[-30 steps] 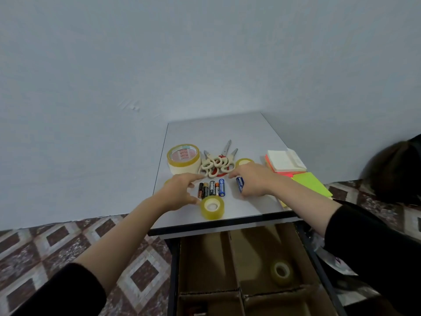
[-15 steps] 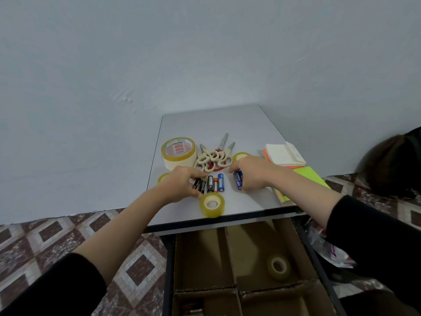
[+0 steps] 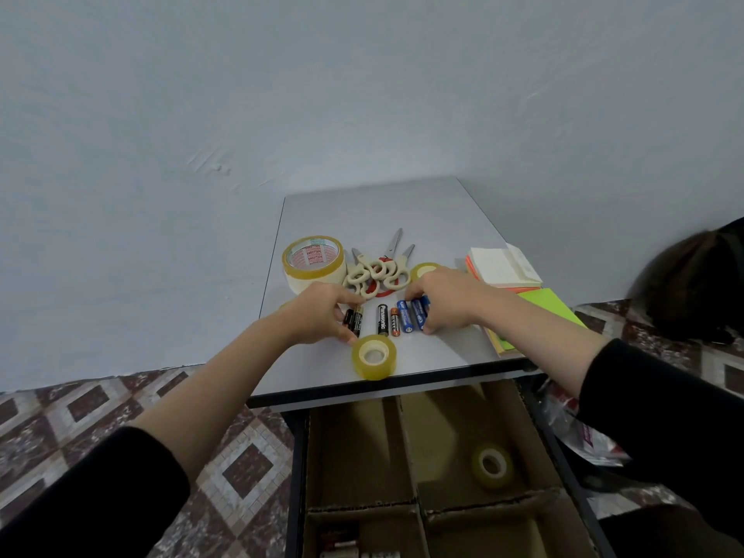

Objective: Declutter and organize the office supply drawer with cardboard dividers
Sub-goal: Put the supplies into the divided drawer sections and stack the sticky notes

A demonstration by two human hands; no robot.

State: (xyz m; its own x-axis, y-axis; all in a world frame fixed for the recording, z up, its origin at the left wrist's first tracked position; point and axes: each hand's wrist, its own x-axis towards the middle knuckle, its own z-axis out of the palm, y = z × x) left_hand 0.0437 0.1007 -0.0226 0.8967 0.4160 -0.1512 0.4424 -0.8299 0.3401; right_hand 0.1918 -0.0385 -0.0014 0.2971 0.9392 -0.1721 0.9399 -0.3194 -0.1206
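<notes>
Batteries sit in a row near the front of the grey tabletop point(image 3: 382, 211). Left hand point(image 3: 318, 314) pinches the black battery pair point(image 3: 352, 321) at the row's left end, fingers at the far ends, thumb at the near ends. Right hand point(image 3: 447, 300) has the blue battery pair point(image 3: 419, 312) at the right end, fingers and thumb curled round it the same way. Between the hands and untouched: a black Panasonic battery point(image 3: 382, 320), a shorter copper-topped battery point(image 3: 395, 322), and a single blue battery point(image 3: 405, 316).

A small clear tape roll point(image 3: 374, 357) lies at the table's front edge, just in front of the left thumb. Behind the row are the wide tape roll point(image 3: 314, 265), a pile of cream-handled scissors point(image 3: 376, 272) and another small tape roll point(image 3: 423, 270), partly hidden by the right hand. Sticky-note pads point(image 3: 501, 267) and a green pad point(image 3: 543, 310) lie on the right.

The drawer point(image 3: 354, 453) is open below the table, split by cardboard dividers point(image 3: 406, 441). The rear right compartment holds one tape roll point(image 3: 492, 465). The front left one holds a few batteries point(image 3: 346, 549), cut off by the frame edge.
</notes>
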